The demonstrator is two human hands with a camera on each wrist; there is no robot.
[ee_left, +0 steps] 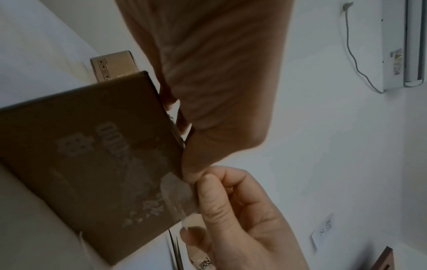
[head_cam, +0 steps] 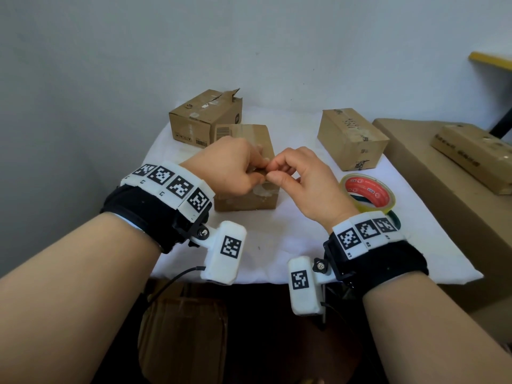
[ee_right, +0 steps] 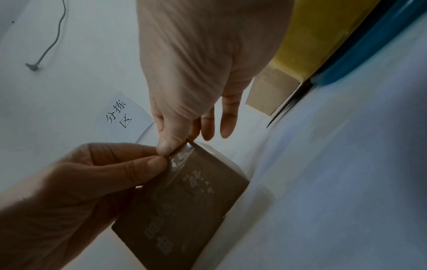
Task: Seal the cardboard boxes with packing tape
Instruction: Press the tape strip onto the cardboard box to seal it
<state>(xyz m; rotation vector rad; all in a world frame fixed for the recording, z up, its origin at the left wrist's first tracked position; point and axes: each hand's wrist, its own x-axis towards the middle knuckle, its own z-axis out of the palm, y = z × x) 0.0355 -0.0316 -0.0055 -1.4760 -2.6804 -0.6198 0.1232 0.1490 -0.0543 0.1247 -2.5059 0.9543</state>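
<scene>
- The strip of clear tape (ee_left: 177,193) sits at the near top edge of the middle box (head_cam: 249,198), which stands on the worktop (head_cam: 291,239) right in front of me. I judge it thin, limp and very sticky, likely to crease or cling to itself, so it is best held by its free edge and kept taut.
- My left hand (head_cam: 230,167) pinches at that edge, thumb against forefinger; my right hand (head_cam: 302,181) pinches beside it, thumb tips nearly touching, remaining fingers loosely curled.
- The box looks light and stiff: brown corrugated card, matt, printed, with cloudy patches of tape on its near face. I would steady it by its top corners.
- The tape roll (head_cam: 367,194) lies flat just right of my right hand, with a red-labelled core and a yellowish glossy rim.
- A torn-flapped box (head_cam: 205,117) stands behind, another closed box (head_cam: 352,137) well apart to the right.
- A white cloth, soft and slightly wrinkled, covers the worktop.
</scene>
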